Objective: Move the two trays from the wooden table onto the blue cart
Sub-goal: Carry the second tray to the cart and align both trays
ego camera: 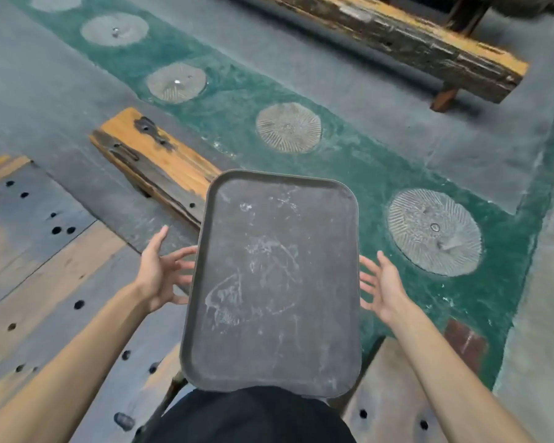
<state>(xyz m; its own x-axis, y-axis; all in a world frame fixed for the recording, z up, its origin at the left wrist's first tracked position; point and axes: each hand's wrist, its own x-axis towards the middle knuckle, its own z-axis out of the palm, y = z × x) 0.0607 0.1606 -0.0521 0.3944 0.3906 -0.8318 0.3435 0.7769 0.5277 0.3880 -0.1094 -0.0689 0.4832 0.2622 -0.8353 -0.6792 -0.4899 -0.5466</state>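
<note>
One dark grey tray (274, 282), scuffed with white marks, hangs level in front of me over the gap between the wooden table sections, its near end against my dark clothing. My left hand (160, 273) is at its left edge, fingers spread, tips touching or slipping under the rim. At the right edge, my right hand (383, 287) is also spread, with its fingertips against the rim. Both palms stand off the tray. No second tray and no blue cart are in view.
The wooden table (45, 282), with dark holes, lies at lower left and continues at lower right. A wooden bench (160, 164) stands beyond it, and a long bench (413, 43) is at the top. The green floor strip holds round stone discs (434, 231).
</note>
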